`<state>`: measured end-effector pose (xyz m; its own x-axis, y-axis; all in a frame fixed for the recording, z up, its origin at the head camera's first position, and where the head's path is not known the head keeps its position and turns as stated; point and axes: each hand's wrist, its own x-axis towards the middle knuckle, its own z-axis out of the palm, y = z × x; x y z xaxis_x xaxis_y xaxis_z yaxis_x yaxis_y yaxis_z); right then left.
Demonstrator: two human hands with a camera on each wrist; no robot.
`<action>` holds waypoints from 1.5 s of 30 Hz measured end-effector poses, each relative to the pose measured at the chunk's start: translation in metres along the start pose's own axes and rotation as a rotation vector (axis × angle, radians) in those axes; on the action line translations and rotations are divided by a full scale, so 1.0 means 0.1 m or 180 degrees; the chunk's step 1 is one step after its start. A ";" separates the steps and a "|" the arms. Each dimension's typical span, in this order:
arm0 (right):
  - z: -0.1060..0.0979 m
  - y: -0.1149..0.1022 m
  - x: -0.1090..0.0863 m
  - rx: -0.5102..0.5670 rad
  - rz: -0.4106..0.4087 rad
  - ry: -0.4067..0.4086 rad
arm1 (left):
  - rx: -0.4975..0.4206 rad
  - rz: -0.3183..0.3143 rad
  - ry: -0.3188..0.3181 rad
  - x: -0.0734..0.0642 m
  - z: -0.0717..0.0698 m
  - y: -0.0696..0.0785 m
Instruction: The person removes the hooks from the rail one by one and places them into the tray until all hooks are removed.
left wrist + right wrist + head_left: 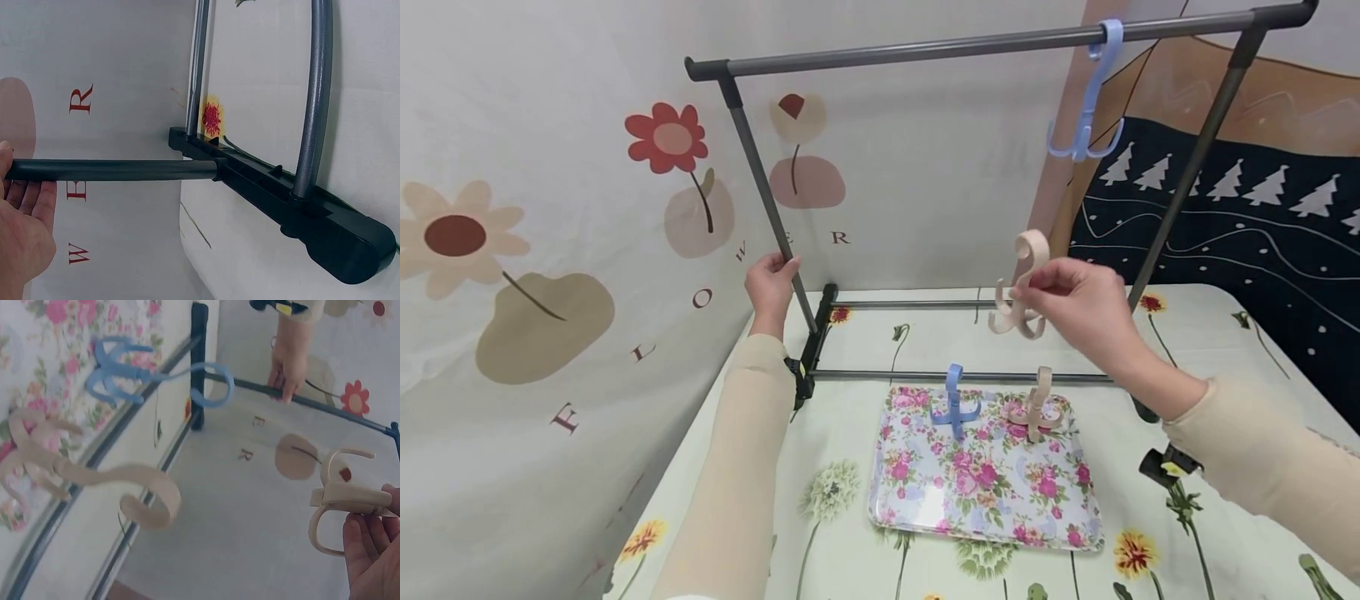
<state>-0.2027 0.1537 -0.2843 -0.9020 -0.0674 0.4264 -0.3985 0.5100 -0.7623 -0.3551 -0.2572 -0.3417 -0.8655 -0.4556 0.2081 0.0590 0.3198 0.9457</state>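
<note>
My left hand (770,290) grips the left upright post (756,167) of a dark grey clothes rack, thumb on one side and fingers on the other. The left wrist view shows this post (125,170) running into the black base (337,244). My right hand (1084,308) pinches a beige multi-prong hanging hook (1033,247) in the air below the top bar (917,52). Its prongs point left in the right wrist view, and my fingers hide part of it. A blue hook (1085,129) hangs from the top bar near its right end.
A floral tray (925,504) lies on the flower-print cloth (827,550). On it are another blue hook (955,410) and another beige hook (1039,408). Two lower rails (865,375) cross behind the tray. A patterned curtain (580,225) hangs at the left and back.
</note>
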 end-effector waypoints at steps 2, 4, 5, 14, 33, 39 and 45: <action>0.07 0.02 -0.05 0.0036 -0.0007 -0.0088 | 0.0000 -0.0003 0.0005 -0.01 0.00 0.00; 0.14 0.04 -0.09 0.0061 -0.0008 -0.0171 | 0.0009 -0.0014 0.0005 -0.01 0.01 0.00; 0.17 0.05 -0.11 0.0074 0.0003 -0.0217 | 0.0014 -0.0014 0.0005 -0.01 0.01 0.00; 0.43 0.06 -0.34 0.0455 0.0287 -0.0565 | 0.0025 -0.0015 -0.0012 0.02 0.02 -0.01; 1.23 0.28 -0.95 0.0433 0.0655 -0.0868 | 0.0040 -0.0080 -0.0014 0.02 -0.01 -0.02; 1.38 0.41 -1.07 0.0493 0.0841 -0.0829 | 0.0003 -0.0065 -0.0023 0.02 0.02 -0.02; 1.50 0.49 -1.17 0.0563 0.0844 -0.0846 | 0.0006 -0.0035 -0.0021 0.02 0.02 -0.02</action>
<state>-0.1418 0.0584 -0.4444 -0.9795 -0.1845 0.0810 -0.1480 0.3859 -0.9106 -0.3581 -0.2576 -0.3434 -0.8694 -0.4536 0.1960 0.0485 0.3163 0.9474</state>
